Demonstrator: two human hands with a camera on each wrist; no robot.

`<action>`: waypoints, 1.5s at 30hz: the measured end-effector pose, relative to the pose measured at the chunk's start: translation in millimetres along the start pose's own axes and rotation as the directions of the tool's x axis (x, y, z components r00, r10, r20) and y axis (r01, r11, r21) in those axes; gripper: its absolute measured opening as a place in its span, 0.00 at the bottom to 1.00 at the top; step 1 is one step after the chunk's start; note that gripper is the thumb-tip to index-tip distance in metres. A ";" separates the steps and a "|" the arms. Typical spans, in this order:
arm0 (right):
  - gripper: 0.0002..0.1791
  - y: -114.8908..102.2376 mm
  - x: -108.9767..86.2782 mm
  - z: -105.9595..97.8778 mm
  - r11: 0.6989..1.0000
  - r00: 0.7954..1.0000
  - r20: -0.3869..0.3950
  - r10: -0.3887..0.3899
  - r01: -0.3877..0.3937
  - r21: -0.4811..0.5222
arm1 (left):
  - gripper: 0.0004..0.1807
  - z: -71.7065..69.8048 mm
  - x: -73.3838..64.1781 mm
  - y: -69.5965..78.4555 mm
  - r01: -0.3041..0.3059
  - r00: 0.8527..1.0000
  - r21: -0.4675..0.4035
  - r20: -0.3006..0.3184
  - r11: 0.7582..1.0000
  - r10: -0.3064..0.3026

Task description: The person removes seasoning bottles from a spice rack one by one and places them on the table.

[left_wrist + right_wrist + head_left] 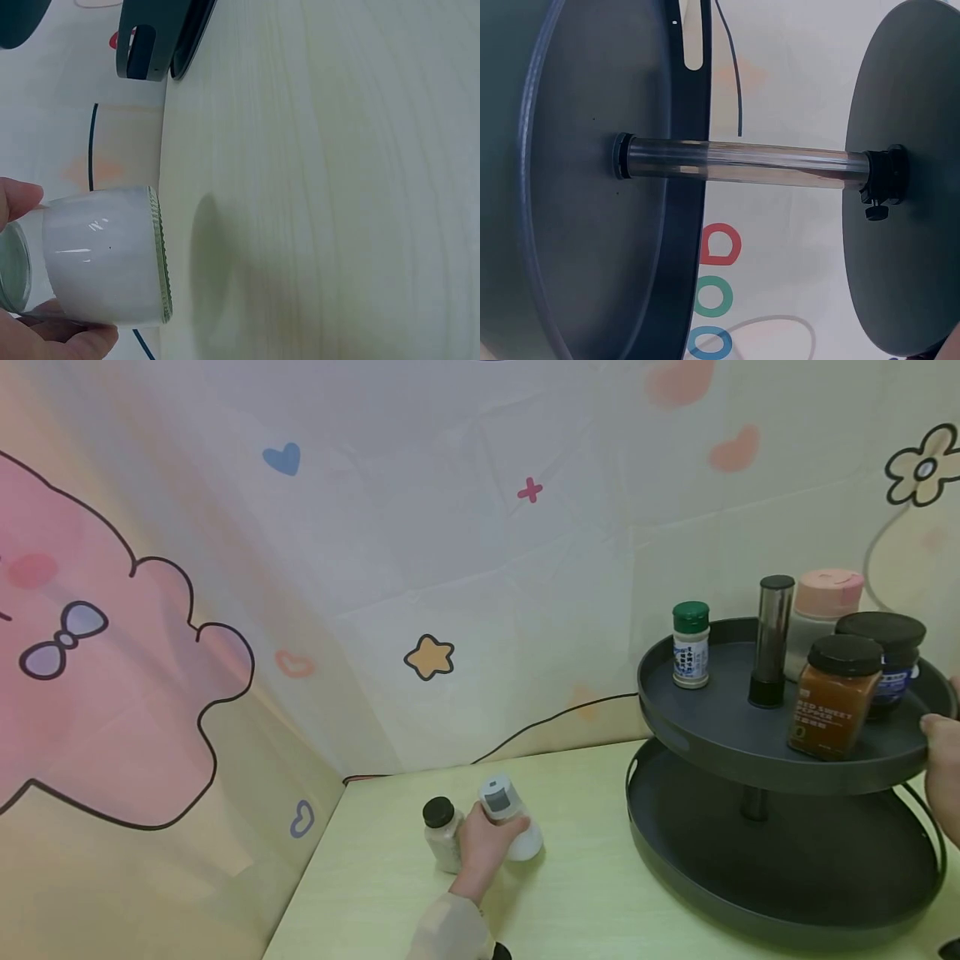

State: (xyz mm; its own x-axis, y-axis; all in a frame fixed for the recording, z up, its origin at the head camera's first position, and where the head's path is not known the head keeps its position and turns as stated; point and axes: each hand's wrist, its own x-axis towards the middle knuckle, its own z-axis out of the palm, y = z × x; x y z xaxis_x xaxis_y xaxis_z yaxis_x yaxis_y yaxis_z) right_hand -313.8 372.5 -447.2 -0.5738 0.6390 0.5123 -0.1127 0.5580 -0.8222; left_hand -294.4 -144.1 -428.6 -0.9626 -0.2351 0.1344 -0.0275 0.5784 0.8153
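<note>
My left hand [486, 843] grips a clear seasoning jar [527, 837] with white contents and a pale lid, thumb and fingers on opposite sides. In the left wrist view the jar [105, 259] hangs over the table, its shadow apart from its base. Just left of that hand stands a second jar [446, 839] with a black cap. At the right edge, my right hand [943, 768] holds the rim of the upper tray [720, 758] of a dark two-tier rack, partly out of frame. In the right wrist view, the metal post [742, 163] joins the tiers.
On the upper tray stand a green-capped shaker [691, 647], a steel-and-black cylinder [772, 643], a pink-lidded container [825, 602], a red pepper jar [834, 702] and a dark-lidded jar [892, 652]. Below is the lower tray [697, 860]. A printed curtain [480, 560] hangs behind the table [375, 860].
</note>
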 end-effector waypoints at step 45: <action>0.29 -43.7 -22.9 -12.5 0.992 0.993 0.107 0.043 -0.056 0.115 | 0.28 -5.5 1.9 -9.6 0.004 1.000 0.054 -0.011 0.999 -0.004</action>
State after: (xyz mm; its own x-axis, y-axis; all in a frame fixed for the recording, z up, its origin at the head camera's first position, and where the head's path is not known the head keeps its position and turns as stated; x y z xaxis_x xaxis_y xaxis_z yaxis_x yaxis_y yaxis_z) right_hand -285.6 340.1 -419.9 -0.6615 0.6023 0.4469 -0.1734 0.4569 -0.8725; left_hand -294.5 -154.4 -433.0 -0.9596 -0.2456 0.1372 -0.0463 0.6188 0.7841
